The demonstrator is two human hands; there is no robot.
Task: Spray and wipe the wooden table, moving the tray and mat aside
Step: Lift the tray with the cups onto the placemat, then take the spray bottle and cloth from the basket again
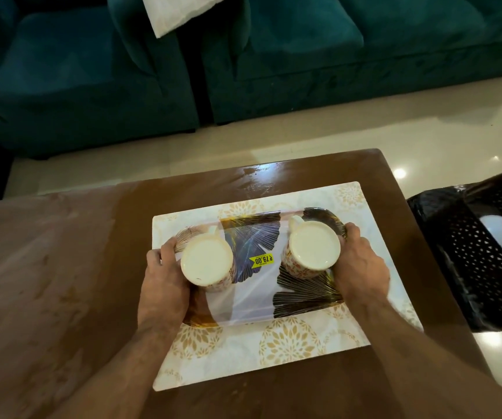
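Note:
A leaf-patterned tray [249, 291] with a yellow price sticker lies over a white mat [289, 349] with gold flower prints on the brown wooden table [47, 282]. Two upturned cream mugs stand on the tray, the left mug [206, 260] and the right mug [314, 244]. My left hand [165, 276] grips the tray's left end beside the left mug. At the tray's right end my right hand [360, 267] curls round the rim. The table top shows wet streaks behind the mat.
A black perforated plastic chair [470, 255] stands close to the table's right edge. Teal sofas [304, 65] with a white cushion [180, 12] line the far side, across a strip of glossy pale floor [425, 125].

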